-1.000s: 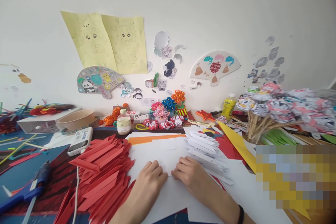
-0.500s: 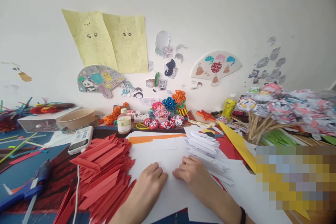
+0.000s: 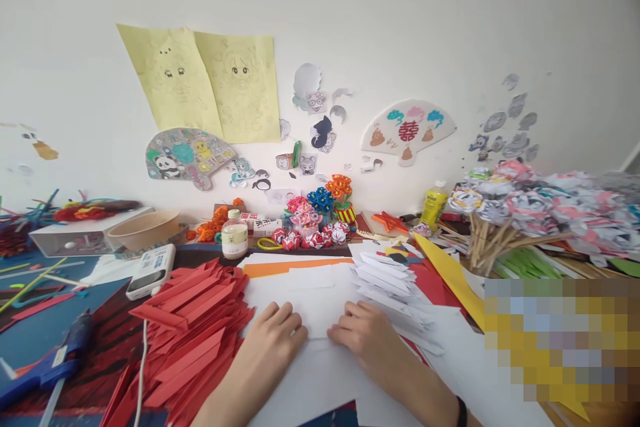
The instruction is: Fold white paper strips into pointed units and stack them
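My left hand [image 3: 273,337] and my right hand [image 3: 363,333] press side by side on a small white paper piece [image 3: 314,310] lying on larger white sheets [image 3: 310,380]. The fingers of both hands curl down onto its near edge. A heap of folded red paper strips [image 3: 195,327] lies just left of my left hand. A stack of folded white paper strips [image 3: 387,280] fans out just beyond my right hand.
A blue glue gun [image 3: 47,363] lies at the near left, with a white power bank [image 3: 151,271] and a bowl [image 3: 144,228] behind it. A small bottle [image 3: 235,234], paper flowers [image 3: 320,210], a yellow glue bottle [image 3: 434,203] and flower sticks [image 3: 500,213] line the back and right.
My left hand has shifted a little to the left and farther up the paper. My right hand has stayed almost in place.
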The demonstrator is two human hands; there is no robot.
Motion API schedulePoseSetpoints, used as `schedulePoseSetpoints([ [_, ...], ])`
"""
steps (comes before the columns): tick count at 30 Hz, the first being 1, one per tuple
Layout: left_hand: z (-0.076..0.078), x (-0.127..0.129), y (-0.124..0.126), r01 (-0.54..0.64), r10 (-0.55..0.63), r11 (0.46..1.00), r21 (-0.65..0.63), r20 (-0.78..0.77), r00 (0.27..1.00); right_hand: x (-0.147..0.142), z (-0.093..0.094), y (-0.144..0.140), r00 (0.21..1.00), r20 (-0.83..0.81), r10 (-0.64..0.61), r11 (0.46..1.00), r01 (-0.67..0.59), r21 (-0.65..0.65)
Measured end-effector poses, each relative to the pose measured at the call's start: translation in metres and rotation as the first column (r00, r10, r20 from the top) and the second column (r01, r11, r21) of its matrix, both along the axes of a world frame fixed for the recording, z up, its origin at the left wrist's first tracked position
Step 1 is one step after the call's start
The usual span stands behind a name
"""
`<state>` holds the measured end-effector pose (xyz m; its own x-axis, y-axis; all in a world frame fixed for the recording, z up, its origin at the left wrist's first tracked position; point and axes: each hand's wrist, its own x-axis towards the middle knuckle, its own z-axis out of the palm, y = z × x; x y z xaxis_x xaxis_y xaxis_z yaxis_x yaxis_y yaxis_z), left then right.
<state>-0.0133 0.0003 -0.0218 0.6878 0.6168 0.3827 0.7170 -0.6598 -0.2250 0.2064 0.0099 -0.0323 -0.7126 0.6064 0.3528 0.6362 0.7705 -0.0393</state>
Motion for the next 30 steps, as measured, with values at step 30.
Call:
schedulePoseSetpoints([
  [30, -0.013, 0.006, -0.002, 0.153, -0.116, 0.978, 0.139, -0.243, 0.963, -0.001, 0.003, 0.0, 1.0, 0.022, 0.019, 1.0, -0.02, 0.022],
])
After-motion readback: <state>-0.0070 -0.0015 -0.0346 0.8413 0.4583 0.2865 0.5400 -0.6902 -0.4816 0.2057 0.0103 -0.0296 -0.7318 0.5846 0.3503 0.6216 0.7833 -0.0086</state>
